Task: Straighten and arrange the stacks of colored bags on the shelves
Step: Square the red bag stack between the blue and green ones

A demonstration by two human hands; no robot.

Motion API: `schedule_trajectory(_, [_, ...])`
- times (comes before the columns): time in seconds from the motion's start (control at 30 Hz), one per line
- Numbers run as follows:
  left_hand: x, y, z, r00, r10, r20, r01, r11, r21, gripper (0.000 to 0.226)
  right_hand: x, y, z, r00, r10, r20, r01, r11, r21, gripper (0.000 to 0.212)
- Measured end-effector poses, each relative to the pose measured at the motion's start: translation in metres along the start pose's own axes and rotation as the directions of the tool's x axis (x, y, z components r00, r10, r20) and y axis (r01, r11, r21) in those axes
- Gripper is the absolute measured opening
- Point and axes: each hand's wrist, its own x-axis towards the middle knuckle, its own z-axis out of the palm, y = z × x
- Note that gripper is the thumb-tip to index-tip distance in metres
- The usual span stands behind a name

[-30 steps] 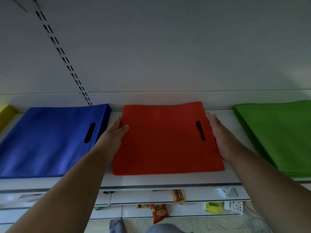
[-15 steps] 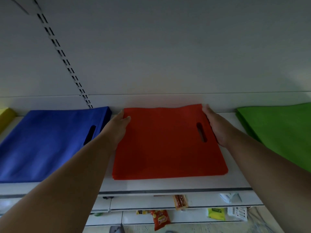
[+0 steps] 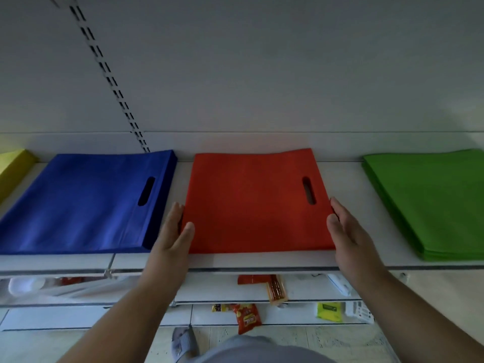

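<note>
Left hand (image 3: 174,233) and right hand (image 3: 345,231), fingers straight, press the near side edges of the red bag stack (image 3: 258,203) on the shelf (image 3: 345,176).

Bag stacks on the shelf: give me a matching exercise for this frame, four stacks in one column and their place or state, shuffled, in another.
Things:
1. blue stack
2. red stack
3. green stack
4. yellow stack

Places or states:
A. far left, cut off by the frame edge
B. between the left hand and the right hand, straight fingers at its side edges
C. far right, no handle slot in view
D. left of the red one, untouched, handle slot on its right side

Pairs: 1-D, 2-B, 3-C, 4-A
</note>
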Motion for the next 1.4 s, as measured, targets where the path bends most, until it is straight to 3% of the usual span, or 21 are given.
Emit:
schedule_trajectory(0.13, [0.002, -0.001, 0.001, 0.998, -0.016, 0.056, 0.015, 0.999, 0.029, 0.056, 0.007, 0.004, -0.004, 0.998, 0.025, 0.057, -0.025, 1.0, -0.011, 0.075])
schedule_trajectory(0.23, [-0.002, 0.0, -0.004, 0.999, -0.032, 0.042, 0.03, 0.998, 0.046, 0.058, 0.008, 0.008, -0.02, 0.995, -0.028, 0.099, 0.042, 0.988, -0.145, 0.084])
schedule_trajectory(0.37, [-0.014, 0.004, -0.005, 0.999, -0.014, 0.044, 0.004, 0.978, 0.208, 0.058, 0.006, 0.017, -0.033, 0.985, -0.135, 0.111, 0.163, 0.936, -0.311, 0.081])
schedule_trajectory(0.57, [-0.021, 0.019, 0.001, 1.0, 0.015, 0.004, -0.015, 0.932, 0.363, 0.053, 0.01, 0.025, -0.036, 0.973, -0.193, 0.125, 0.228, 0.881, -0.414, 0.086])
schedule_trajectory(0.77, [-0.025, 0.015, -0.001, 0.994, -0.044, -0.103, 0.074, 0.948, 0.309, 0.043, 0.012, 0.028, -0.039, 0.963, -0.228, 0.145, 0.271, 0.83, -0.488, 0.082])
schedule_trajectory(0.87, [-0.018, 0.024, -0.002, 0.981, -0.143, -0.129, 0.166, 0.967, 0.191, 0.021, 0.011, 0.026, -0.036, 0.96, -0.226, 0.167, 0.281, 0.801, -0.528, 0.078])
schedule_trajectory(0.97, [-0.008, 0.03, -0.005, 0.972, -0.187, -0.14, 0.215, 0.952, 0.219, 0.023, 0.01, 0.02, -0.033, 0.953, -0.241, 0.184, 0.299, 0.651, -0.698, 0.08])
schedule_trajectory(1.1, [0.003, 0.041, -0.006, 0.966, -0.216, -0.14, 0.247, 0.927, 0.282, 0.019, 0.007, -0.008, -0.01, 0.924, -0.311, 0.221, 0.342, 0.416, -0.842, 0.08])
schedule_trajectory(1.27, [0.017, 0.048, -0.001, 0.97, -0.22, -0.098, 0.24, 0.923, 0.301, 0.019, 0.003, -0.047, 0.064, 0.868, -0.327, 0.374, 0.491, 0.447, -0.748, 0.077])
schedule_trajectory(1.4, [0.021, 0.045, -0.003, 0.982, -0.171, -0.086, 0.191, 0.907, 0.376, 0.02, 0.007, -0.058, 0.118, 0.864, -0.364, 0.348, 0.495, 0.483, -0.722, 0.066])
